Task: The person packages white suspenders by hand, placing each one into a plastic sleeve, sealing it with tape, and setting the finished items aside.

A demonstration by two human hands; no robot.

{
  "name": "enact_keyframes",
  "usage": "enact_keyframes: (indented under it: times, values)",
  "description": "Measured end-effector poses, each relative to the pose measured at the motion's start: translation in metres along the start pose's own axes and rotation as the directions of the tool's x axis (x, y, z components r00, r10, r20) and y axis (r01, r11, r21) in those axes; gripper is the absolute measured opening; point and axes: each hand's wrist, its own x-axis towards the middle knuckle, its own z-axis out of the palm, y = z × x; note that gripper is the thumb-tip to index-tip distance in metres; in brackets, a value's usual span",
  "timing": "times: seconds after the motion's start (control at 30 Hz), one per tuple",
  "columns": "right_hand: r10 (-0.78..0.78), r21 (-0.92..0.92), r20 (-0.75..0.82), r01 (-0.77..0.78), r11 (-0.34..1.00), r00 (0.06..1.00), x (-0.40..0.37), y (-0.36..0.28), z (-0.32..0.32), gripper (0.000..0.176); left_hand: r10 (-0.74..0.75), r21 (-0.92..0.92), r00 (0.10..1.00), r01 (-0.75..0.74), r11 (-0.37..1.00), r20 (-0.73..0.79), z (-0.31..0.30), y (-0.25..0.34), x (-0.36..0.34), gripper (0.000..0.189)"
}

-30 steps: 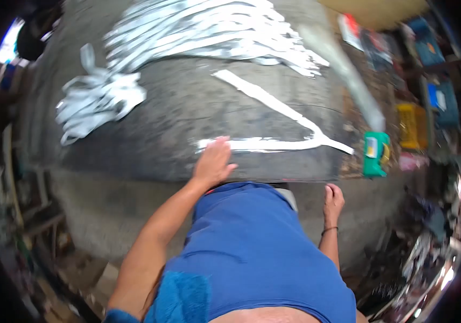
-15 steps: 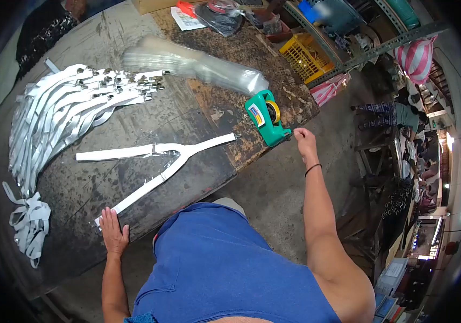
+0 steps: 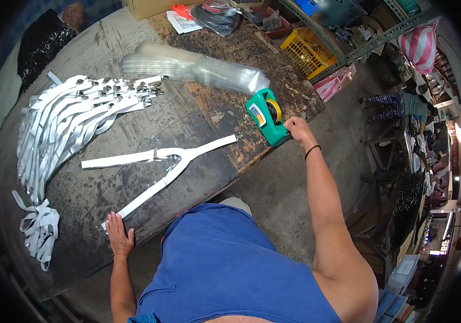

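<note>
A pair of white Y-shaped suspenders (image 3: pixel 190 153) lies spread on the dark worktable, with shiny clear plastic showing around its straps. My left hand (image 3: pixel 119 235) is open, its fingers laid flat on the lower end of one strap. At the table's right edge stands a green tape dispenser (image 3: pixel 271 128) with a yellow-cored roll (image 3: pixel 274 111). My right hand (image 3: pixel 299 131) has its fingers pinched together at the dispenser's front end. Whatever is between those fingertips is too small to make out.
A heap of white suspenders (image 3: pixel 61 121) with metal clips lies at the left, and a bundle of straps (image 3: pixel 41 229) below it. Clear plastic sleeves (image 3: pixel 192 70) lie behind the dispenser. A yellow crate (image 3: pixel 307 53) sits on the shelf; a person (image 3: pixel 416 105) stands farther right.
My right hand has moved left to the front end of the tape dispenser, its fingers still pinched. My left hand stays flat on the strap end. The whole view has shifted slightly.
</note>
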Motion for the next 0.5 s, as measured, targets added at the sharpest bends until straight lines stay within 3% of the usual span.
enact_keyframes:
  times: [0.07,0.2,0.27,0.37,0.5]
  values:
    - [-0.130,-0.020,-0.152,0.129,0.991,0.980,-0.002,-0.001,0.000,0.017,0.005,-0.002,1.000,-0.005,1.000,0.005,-0.001,0.001,0.000,0.075]
    - [-0.038,-0.057,-0.106,0.032,0.998,0.994,-0.019,-0.012,-0.007,0.017,0.000,-0.005,1.000,0.000,1.000,0.001,-0.001,0.000,0.000,0.075]
    - [-0.028,0.244,-0.162,0.067,0.967,0.986,-0.016,0.015,0.002,0.035,-0.002,-0.007,1.000,0.002,1.000,-0.006,0.001,0.000,0.001,0.074]
    - [0.052,0.377,-0.124,-0.001,0.926,0.991,-0.024,0.028,0.006,0.049,-0.010,-0.008,1.000,0.010,1.000,0.001,0.000,0.000,0.000,0.074]
    - [0.133,0.408,-0.073,-0.091,0.908,0.988,-0.040,0.027,0.011,0.043,-0.007,0.006,1.000,0.007,1.000,-0.003,0.002,-0.001,0.000,0.074]
